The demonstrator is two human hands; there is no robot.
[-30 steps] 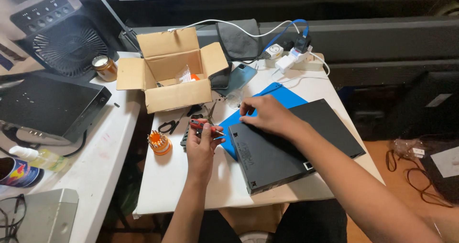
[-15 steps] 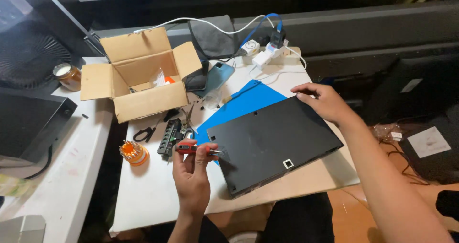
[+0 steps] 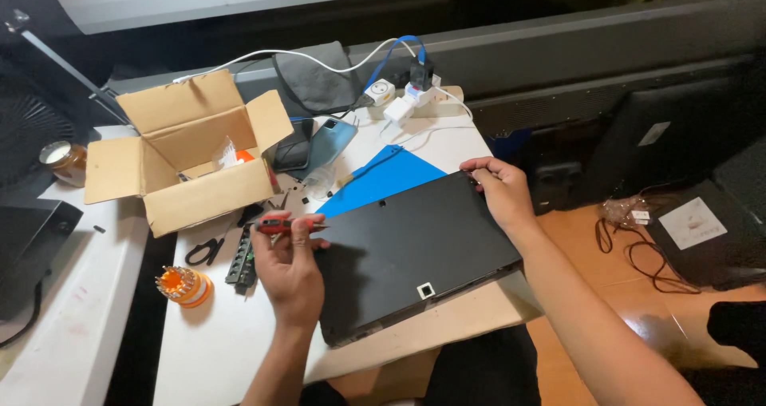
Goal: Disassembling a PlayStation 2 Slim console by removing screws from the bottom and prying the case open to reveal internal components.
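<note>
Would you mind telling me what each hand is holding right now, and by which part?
The left hand pinches a red screwdriver by its handle. The right hand grips the far right corner of the black laptop.

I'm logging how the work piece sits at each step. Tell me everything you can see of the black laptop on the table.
The black laptop lies closed and flat, underside up, turned at an angle on the white table. Its matte shell looks like plastic, with a small white square sticker near the front edge. Its far part rests on a blue sheet. The right hand grips its far right corner; the left hand, holding a red screwdriver, is at its left edge.
</note>
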